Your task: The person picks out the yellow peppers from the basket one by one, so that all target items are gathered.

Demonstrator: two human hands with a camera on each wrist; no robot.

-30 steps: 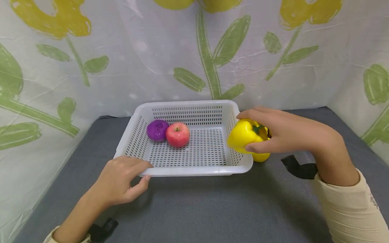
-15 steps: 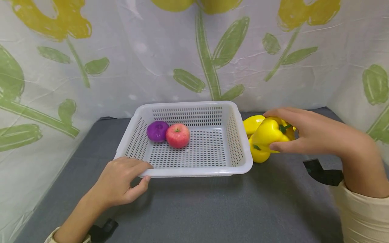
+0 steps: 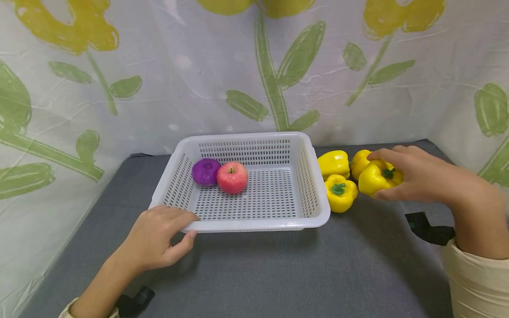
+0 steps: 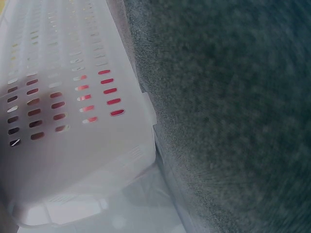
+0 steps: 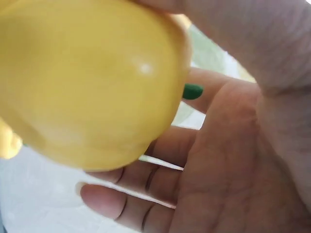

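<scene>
My right hand [image 3: 425, 176] holds a yellow bell pepper [image 3: 373, 180] between thumb and fingers, right of the basket. In the right wrist view this bell pepper [image 5: 92, 87] fills the upper left, its green stem pointing at the palm. My left hand [image 3: 163, 236] grips the near left corner of a white plastic basket [image 3: 254, 225], thumb outside and fingertips over the rim. Inside the basket, a purple onion-like vegetable [image 3: 206, 172] lies beside a red apple [image 3: 232, 178]. The left wrist view shows the basket's slotted wall [image 4: 73, 150], with red visible through several slots.
Three more yellow peppers lie outside the basket's right side: a back-left pepper [image 3: 335, 164], a front pepper [image 3: 340, 193] and a pepper behind the held one [image 3: 359, 161]. A dark grey cloth [image 3: 254, 274] covers the table. A flower-printed curtain [image 3: 191, 88] hangs behind.
My right hand has carried the bell pepper rightward, from the basket's right rim to beyond the other peppers, and slightly down. The left hand and basket have stayed put.
</scene>
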